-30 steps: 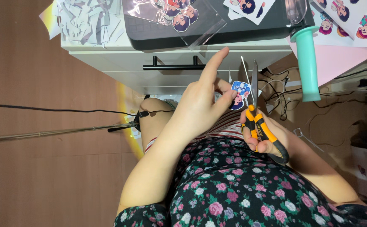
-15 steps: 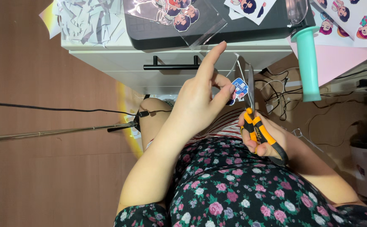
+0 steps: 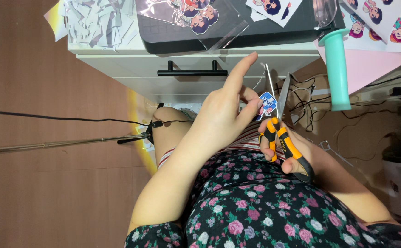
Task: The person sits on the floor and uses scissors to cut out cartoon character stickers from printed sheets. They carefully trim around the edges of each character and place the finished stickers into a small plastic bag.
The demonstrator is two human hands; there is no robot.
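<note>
My left hand pinches a small blue and white sticker cut-out between thumb and middle finger, with the index finger pointing up. My right hand grips orange and black scissors just right of it. The scissor blades stand apart in a narrow V, and the sticker's right edge sits between them. Both hands are raised over my lap in a floral dress, in front of the white desk's drawer.
On the desk lie a black flat device with cartoon stickers on it, a heap of paper scraps, sticker sheets, a pink sheet and a teal-handled tool. Cables hang under the desk. A thin rod crosses the floor at left.
The scissor blades have spread wider and the sticker now sits between them. My left hand has shifted slightly right and up; my right hand barely moved.
</note>
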